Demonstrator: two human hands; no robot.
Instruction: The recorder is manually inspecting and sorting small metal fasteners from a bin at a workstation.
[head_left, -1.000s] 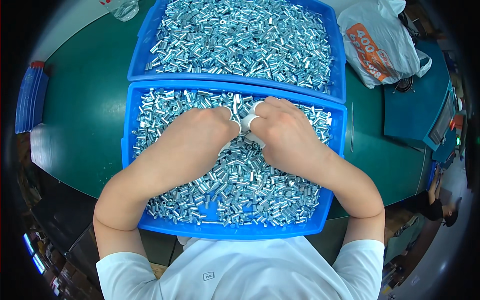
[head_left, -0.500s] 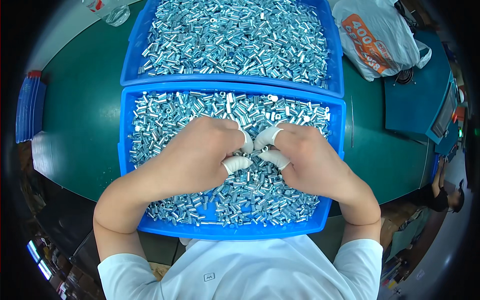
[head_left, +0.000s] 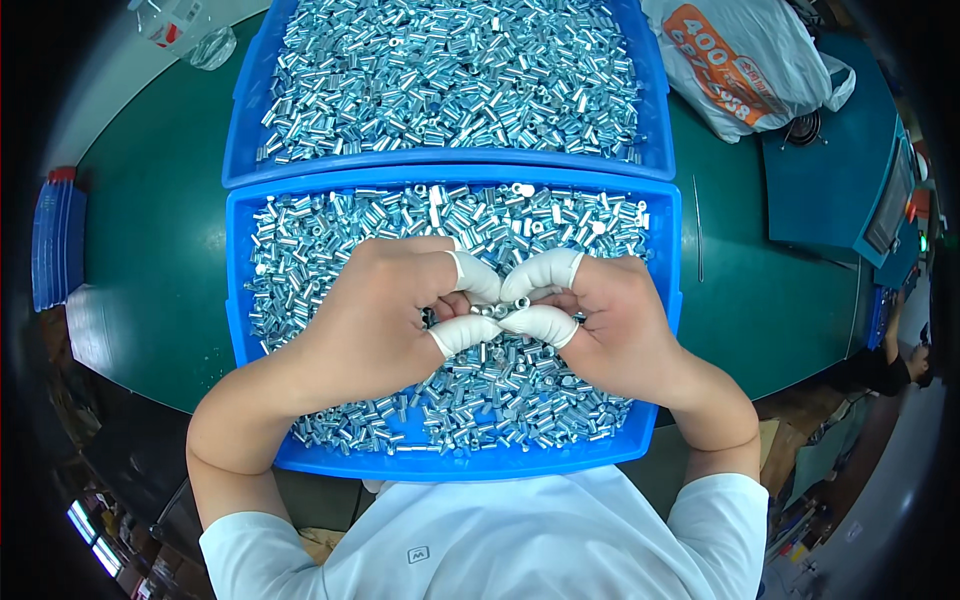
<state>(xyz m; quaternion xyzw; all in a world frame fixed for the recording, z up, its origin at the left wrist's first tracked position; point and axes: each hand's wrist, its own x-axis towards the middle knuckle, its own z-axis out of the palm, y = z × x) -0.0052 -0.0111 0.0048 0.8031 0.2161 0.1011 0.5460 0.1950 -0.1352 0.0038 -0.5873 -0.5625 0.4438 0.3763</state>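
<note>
Above the near blue tray (head_left: 470, 463), my two hands meet at the fingertips, thumbs and index fingers covered in white finger cots. Small silver metal tubes (head_left: 503, 310) are pinched there, a few showing their round open ends. My left hand (head_left: 385, 310) is closed on some of them from the left, its other fingers curled beneath. From the right, my right hand (head_left: 622, 315) closes on the same little group with thumb and index finger. Loose tubes (head_left: 520, 400) of the same kind fill the tray under both hands; its blue bottom shows near the front.
A second blue tray (head_left: 655, 110) full of similar tubes adjoins the far side. On the green table (head_left: 150, 270) are a white plastic bag (head_left: 745, 70), a thin metal rod (head_left: 699, 230) and a teal device (head_left: 830, 190). A clear bottle (head_left: 185, 30) lies far left; stacked blue trays (head_left: 58, 245) stand left.
Both hands have drawn closer together, the fingers straighter, and the tubes between the fingertips show more plainly. The whole view has shifted slightly.
</note>
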